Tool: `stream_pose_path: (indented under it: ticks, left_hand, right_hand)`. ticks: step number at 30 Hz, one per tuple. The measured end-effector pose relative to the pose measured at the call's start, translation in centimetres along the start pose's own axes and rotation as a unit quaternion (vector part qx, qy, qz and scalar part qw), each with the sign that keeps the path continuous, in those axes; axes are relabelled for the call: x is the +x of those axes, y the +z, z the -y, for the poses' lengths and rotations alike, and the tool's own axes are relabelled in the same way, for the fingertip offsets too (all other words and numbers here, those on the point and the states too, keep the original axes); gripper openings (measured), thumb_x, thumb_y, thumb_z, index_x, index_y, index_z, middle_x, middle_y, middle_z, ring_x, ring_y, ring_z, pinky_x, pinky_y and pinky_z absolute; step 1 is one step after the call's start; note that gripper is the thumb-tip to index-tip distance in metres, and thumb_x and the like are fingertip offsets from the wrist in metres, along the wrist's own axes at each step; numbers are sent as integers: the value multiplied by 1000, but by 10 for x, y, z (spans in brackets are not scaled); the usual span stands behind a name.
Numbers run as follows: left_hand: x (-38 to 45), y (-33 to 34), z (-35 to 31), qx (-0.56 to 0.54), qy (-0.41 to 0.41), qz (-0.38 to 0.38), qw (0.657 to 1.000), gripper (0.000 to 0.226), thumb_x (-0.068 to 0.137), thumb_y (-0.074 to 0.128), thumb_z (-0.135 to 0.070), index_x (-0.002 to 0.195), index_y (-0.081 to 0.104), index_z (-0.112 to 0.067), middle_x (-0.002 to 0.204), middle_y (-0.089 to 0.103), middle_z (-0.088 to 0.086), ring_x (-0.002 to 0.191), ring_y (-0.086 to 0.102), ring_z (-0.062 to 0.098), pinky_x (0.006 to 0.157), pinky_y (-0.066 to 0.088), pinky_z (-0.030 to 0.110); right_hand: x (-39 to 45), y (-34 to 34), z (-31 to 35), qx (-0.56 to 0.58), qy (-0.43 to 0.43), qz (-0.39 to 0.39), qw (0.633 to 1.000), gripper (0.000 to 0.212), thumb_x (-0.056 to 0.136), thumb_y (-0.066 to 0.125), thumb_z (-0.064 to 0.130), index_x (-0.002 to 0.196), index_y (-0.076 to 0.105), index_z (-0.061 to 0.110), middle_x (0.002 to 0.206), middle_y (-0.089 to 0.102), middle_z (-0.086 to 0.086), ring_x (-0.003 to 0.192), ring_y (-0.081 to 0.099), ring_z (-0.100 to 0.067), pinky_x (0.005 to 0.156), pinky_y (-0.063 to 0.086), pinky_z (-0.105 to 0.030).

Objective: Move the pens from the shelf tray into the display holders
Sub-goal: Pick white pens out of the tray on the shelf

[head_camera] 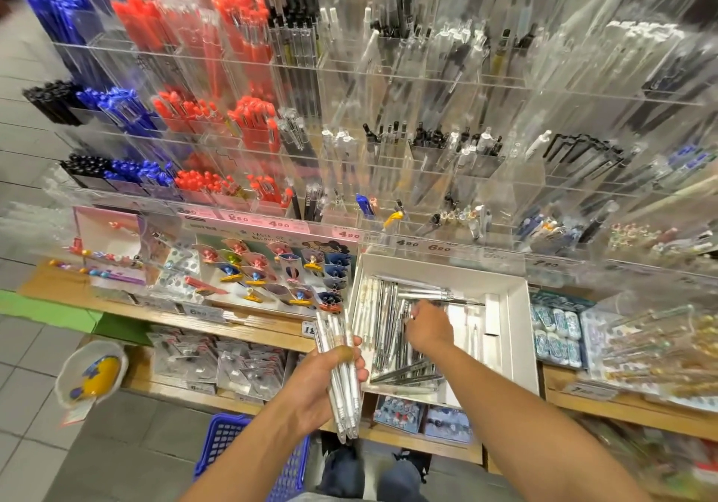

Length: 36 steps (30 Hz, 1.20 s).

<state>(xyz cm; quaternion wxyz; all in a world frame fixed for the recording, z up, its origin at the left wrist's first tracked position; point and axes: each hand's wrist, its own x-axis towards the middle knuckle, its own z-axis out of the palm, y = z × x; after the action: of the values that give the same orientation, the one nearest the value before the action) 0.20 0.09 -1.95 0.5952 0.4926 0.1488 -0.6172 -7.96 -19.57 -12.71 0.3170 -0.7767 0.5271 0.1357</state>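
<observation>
A white shelf tray [518,330] sits on the wooden shelf, with several clear and silver pens [388,307] lying loose in it. My left hand [326,381] is shut on a bundle of white pens [342,396], held upright in front of the tray's left side. My right hand [427,326] reaches into the tray, fingers curled over the loose pens; whether it grips one is hidden. Clear acrylic display holders [388,159] rise in tiers behind the tray, filled with blue, red, black and white pens.
Character clips on a display card [279,272] lie left of the tray. Eraser packs [555,330] sit to its right. Packaged goods [217,365] fill the lower shelf. A blue basket [233,447] stands on the floor by my feet.
</observation>
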Motion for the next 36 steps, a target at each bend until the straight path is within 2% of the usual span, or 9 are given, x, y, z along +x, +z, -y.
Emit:
stream_pose_path:
  ticks: [5,10,15,18,21,23,25,30,36]
  left_hand:
    - [4,3,2,17,6,-16,1000,31,90,60,1,121,60,3,84,66,17,74,68,28,87,52,47]
    - [5,13,1,44,-3,-18,999,36,88,64,2,123,56,6,94,67,20,79,69,28,68,60,37]
    - [1,22,-2,20,-18,39,999,39,80,73,-10,114,61,3,81,64,12,68,62,23,69,54,38]
    - [-2,23,-1,10,-16,61,998,38,84,72,-15,118,61,-1,80,62,12,64,59,23,62,54,36]
    - [-4,20,-1,70,16,51,996,49,84,74,-13,127,58,4,89,70,20,76,64,29,83,56,48]
    - [-8,18,1,93,31,46,994,49,82,75,-10,126,57,2,80,72,9,69,67,21,78,58,43]
    - [-11,16,2,95,34,57,993,41,82,74,-8,119,59,-2,76,71,4,61,65,15,61,56,34]
    - [-15,8,1,72,25,32,997,41,79,75,-2,116,57,3,77,63,11,62,57,20,57,51,32]
    - [-16,-17,-5,39,38,16,998,33,75,75,0,105,64,8,87,67,20,71,65,27,65,55,40]
  right_hand:
    - [-7,-25,-6,154,-35,50,986,4,95,61,22,93,58,21,97,60,2,83,58,-17,71,45,-25]
    - [-42,-74,3,425,-100,72,897,6,92,67,18,96,68,21,72,68,5,66,60,-11,63,48,-27]
    - [-75,-88,26,456,-154,182,857,10,91,65,7,99,65,13,70,69,7,61,61,-5,62,50,-21]
    - [-83,-80,33,453,-144,195,858,11,90,66,6,100,65,11,68,68,9,63,61,-5,64,50,-22]
    - [-86,-71,35,466,-121,195,854,13,89,68,8,102,65,10,72,67,5,64,59,-7,64,50,-23]
    - [-87,-66,38,473,-116,195,851,14,88,68,8,102,64,9,76,66,1,65,59,-9,63,50,-24]
    - [-89,-59,42,471,-120,194,852,15,87,70,9,101,65,8,76,66,1,64,59,-9,62,51,-23]
    - [-81,-47,50,474,-114,178,854,14,87,70,17,100,69,13,85,74,2,67,65,-8,63,52,-20]
    - [-41,1,45,209,-28,84,974,16,93,59,10,79,66,6,93,66,0,70,64,-12,77,59,-31]
